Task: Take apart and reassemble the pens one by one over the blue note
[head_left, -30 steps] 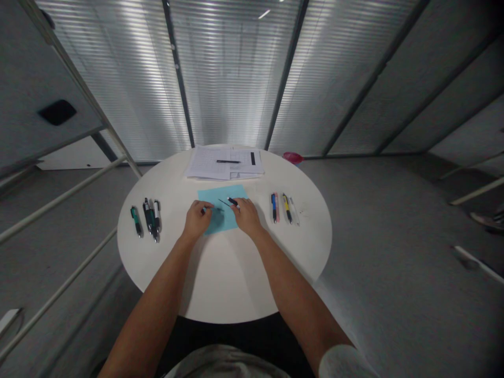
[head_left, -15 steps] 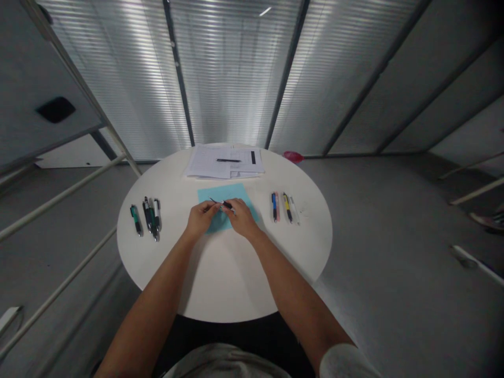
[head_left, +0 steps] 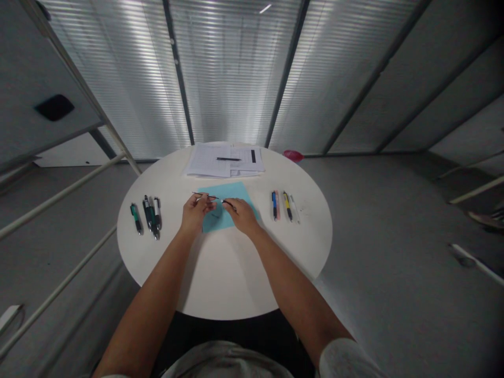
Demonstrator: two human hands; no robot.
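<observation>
Head view: the hands, together half a second ago, have drawn apart over the blue sheet (head_left: pixel 220 226). Left hand (head_left: pixel 194 211) pinches a thin dark rod (head_left: pixel 212 197) between thumb and fingers; right hand (head_left: pixel 243 214) grips a dark barrel (head_left: pixel 229 203). Both pieces are above the sheet on the white surface (head_left: pixel 232 283), rod tip just beside the barrel's end; contact cannot be told. Judging from this, rod and barrel are now separate pieces, not joined.

Likely office: papers (head_left: pixel 208 161), pens (head_left: pixel 274 206), blinds (head_left: pixel 232 79)
</observation>
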